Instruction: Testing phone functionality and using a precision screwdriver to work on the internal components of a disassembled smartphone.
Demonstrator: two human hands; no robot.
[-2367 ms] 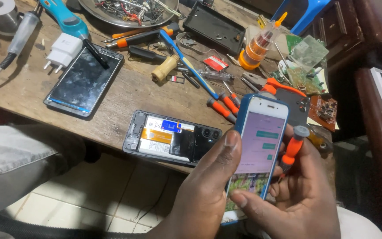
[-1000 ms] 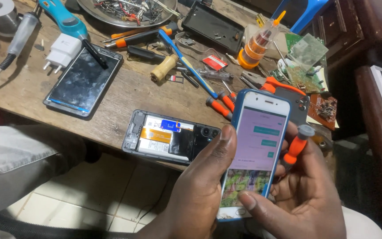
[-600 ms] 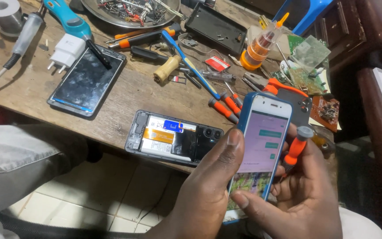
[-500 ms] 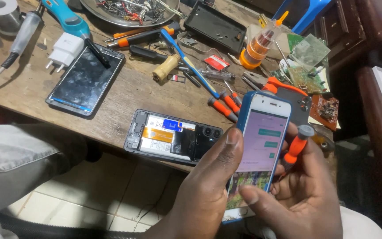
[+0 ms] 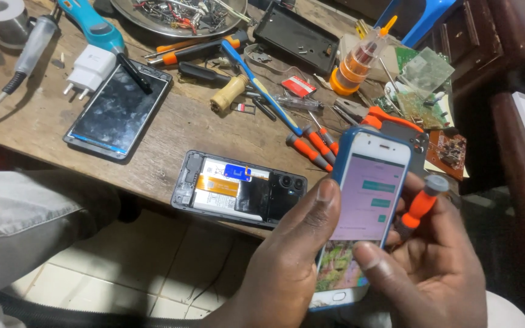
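wooden workbench (image 5: 37, 115) up top, cluttered end to end, and the action sits just off its near edge. front and centre is the white phone in a blue case (image 5: 366, 206), screen lit and tilted up toward the camera so it reads easily. left hand (image 5: 293, 261) is wrapped around its left side, thumb lying along the edge of the screen, clamped on it. right hand (image 5: 432, 267) cups the other side and does double duty: its thumb rests low on the screen, while its fingers pin an orange-handled screwdriver (image 5: 417, 206) against the phone's right edge, parked there rather than in use. just left of the phone, on the bench's near edge, an opened phone (image 5: 241, 188) lies back off, battery and orange flex showing. further left of that, a dark phone screen (image 5: 120, 109) lies flat with a white charger plug (image 5: 89, 70) at its top corner. behind the held phone, more orange screwdrivers (image 5: 311, 146) and an orange bit holder (image 5: 353, 67).
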